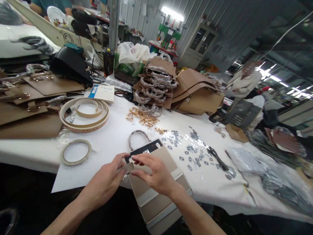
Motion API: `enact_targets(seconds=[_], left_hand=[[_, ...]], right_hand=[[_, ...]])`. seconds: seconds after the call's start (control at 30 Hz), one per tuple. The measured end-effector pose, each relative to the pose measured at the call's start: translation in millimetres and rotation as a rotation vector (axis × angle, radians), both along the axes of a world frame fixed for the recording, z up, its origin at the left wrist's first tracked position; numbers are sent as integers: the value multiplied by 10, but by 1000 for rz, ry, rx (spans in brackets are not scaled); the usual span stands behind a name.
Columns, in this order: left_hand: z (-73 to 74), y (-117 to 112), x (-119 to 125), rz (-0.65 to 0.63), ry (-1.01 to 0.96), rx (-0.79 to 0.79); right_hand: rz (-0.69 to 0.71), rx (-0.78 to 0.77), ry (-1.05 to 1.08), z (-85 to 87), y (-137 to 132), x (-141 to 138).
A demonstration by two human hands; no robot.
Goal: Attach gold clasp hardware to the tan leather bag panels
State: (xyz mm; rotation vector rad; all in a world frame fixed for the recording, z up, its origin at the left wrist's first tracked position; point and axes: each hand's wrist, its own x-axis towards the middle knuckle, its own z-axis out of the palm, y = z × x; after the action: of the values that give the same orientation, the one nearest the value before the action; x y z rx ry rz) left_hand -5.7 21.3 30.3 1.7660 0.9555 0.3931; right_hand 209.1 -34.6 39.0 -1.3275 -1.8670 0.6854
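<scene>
A beige handbag (160,203) with a black top panel hangs over the near edge of the white table (113,137). At its upper left corner my left hand (107,181) pinches a small beige tab (129,168) of the bag. My right hand (154,174) rests on the bag's top, with its fingers curled and pinched on the same tab from the right. The bag's handle loop (138,134) lies on the table just behind.
Tape rolls (75,152) and beige strap coils (85,114) lie to the left, gold fittings (142,117) and small dark metal parts (191,151) behind and to the right. Stacks of brown leather pieces (17,110) and wrapped handles (155,85) stand further back. Another person sits at the right.
</scene>
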Motion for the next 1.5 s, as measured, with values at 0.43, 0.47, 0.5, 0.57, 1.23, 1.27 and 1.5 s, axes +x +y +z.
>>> enact_targets(seconds=[0.43, 0.47, 0.5, 0.57, 1.23, 1.27, 1.5], left_hand=[[166, -101, 87, -149, -25, 102], [164, -98, 102, -124, -26, 107], [159, -93, 116, -104, -18, 116], [152, -80, 139, -106, 16, 135], [-549, -263, -195, -4, -88, -320], [-585, -348, -185, -25, -85, -334], [-650, -644, -163, 19, -65, -404]], right_hand=[[45, 45, -508, 204, -88, -67], [40, 43, -502, 226, -107, -52], [37, 36, -485, 247, -127, -34], [36, 8, -431, 282, -163, 9], [-22, -78, -83, 122, -106, 652], [-41, -116, -74, 93, 47, 727], [52, -336, -175, -144, 692, 826]])
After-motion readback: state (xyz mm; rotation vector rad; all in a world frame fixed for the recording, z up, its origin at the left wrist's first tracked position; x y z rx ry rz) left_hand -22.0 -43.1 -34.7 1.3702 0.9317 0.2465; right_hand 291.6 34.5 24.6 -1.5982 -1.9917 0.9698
